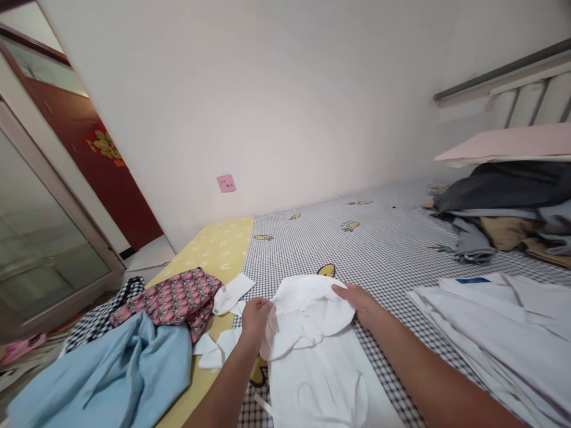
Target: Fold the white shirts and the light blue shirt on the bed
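Observation:
A white cloth garment (pixel 321 368) lies lengthwise on the checked bedding, its far end folded over into a rounded, crumpled flap (pixel 307 300). My left hand (pixel 257 318) is closed, pinching the flap's left edge. At the flap's right edge, my right hand (pixel 357 302) grips the cloth with the thumb on top and the fingers partly hidden beneath. A thin white strip shows at the garment's lower left. Loose white fabric pieces (pixel 218 348) lie just left of my left hand. The exact kind of garment is unclear.
A light blue garment (pixel 129 368), a red floral cloth (pixel 178 297) and a black-and-white checked cloth (pixel 107 309) are heaped at left. Folded white clothes (pixel 504 327) lie at right, with a dark clothes stack (pixel 526 190) behind. A wall (pixel 285 107) borders the bed.

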Available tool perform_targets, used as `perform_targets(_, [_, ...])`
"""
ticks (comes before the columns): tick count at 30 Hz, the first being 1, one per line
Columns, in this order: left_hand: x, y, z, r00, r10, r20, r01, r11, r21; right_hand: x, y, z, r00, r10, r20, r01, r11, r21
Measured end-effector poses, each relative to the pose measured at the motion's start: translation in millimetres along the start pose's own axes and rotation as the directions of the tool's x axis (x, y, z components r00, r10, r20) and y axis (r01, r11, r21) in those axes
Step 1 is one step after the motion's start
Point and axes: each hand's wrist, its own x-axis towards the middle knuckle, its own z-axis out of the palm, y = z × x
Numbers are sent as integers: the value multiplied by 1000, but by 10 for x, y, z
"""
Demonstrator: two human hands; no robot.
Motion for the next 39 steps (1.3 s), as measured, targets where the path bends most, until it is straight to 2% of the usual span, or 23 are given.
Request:
perform_targets(4, [-427, 2, -376, 989, 147, -4, -147, 986, -84, -406, -69, -260, 989, -3, 147, -6, 998, 63])
perform_targets(6, [-760, -129, -574, 940, 337, 55, -336, 942, -11, -666, -39, -418, 972, -71, 223, 68, 997, 20])
perform_targets(7, [-941, -222, -656, 884, 452, 119, -461, 885, 62, -801, -1, -494, 960, -116, 255, 126, 992, -26])
perform_targets(8, [-1120, -323, -724, 805, 557, 204, -588, 796, 142, -934, 53, -564, 948, -160, 276, 188, 979, -79])
perform_targets(10, [-1445, -510, -807, 644, 670, 368, -764, 585, 271, -1175, 193, -675, 933, -240, 269, 296, 935, -194])
perform_targets(11, [-1575, -577, -823, 588, 694, 416, -809, 498, 314, -1275, 271, -714, 926, -282, 253, 343, 906, -247])
perform_targets(12, [-1677, -618, -824, 551, 709, 440, -832, 432, 347, -1357, 349, -741, 916, -327, 233, 388, 872, -299])
perform_targets(13, [-1746, -628, -814, 535, 717, 446, -839, 391, 378, -1417, 424, -758, 903, -374, 212, 428, 833, -350])
perform_targets(16, [-1771, -488, -744, 573, 703, 423, -804, 382, 455, -1482, 594, -757, 851, -502, 155, 510, 719, -471])
perform_targets(20, [-1577, -91, -649, 672, 589, 448, -736, 468, 489, -1424, 613, -682, 778, -611, 146, 574, 597, -560])
perform_targets(21, [-1528, -4, -632, 685, 557, 469, -727, 494, 476, -1411, 578, -657, 767, -621, 161, 585, 575, -572])
perform_targets(23, [-1454, 121, -608, 682, 524, 510, -727, 561, 396, -1405, 474, -608, 764, -617, 187, 601, 578, -552])
perform_targets(24, [-1431, 156, -601, 677, 522, 518, -720, 615, 321, -1411, 413, -586, 773, -605, 191, 605, 612, -510])
perform_targets(26, [-1409, 178, -602, 711, 496, 499, -606, 792, 76, -1436, 295, -549, 816, -544, 195, 575, 729, -371])
perform_targets(27, [-1405, 172, -611, 742, 458, 489, -495, 867, -61, -1451, 245, -536, 846, -492, 203, 532, 796, -290])
perform_targets(29, [-1403, 139, -642, 789, 350, 505, -248, 933, -259, -1470, 176, -518, 910, -362, 203, 394, 907, -149])
perform_targets(31, [-1395, 98, -686, 789, 261, 556, -76, 940, -334, -1467, 146, -501, 950, -251, 185, 266, 962, -64])
perform_targets(33, [-1373, 61, -723, 776, 191, 602, 62, 925, -374, -1442, 146, -476, 969, -190, 159, 196, 980, -21])
perform_targets(36, [-1309, 17, -715, 775, 100, 624, 253, 856, -451, -1370, 174, -423, 976, -158, 148, 164, 986, -29])
perform_targets(39, [-1230, -20, -614, 788, 39, 614, 362, 778, -514, -1260, 209, -387, 981, -171, 94, 178, 980, -84])
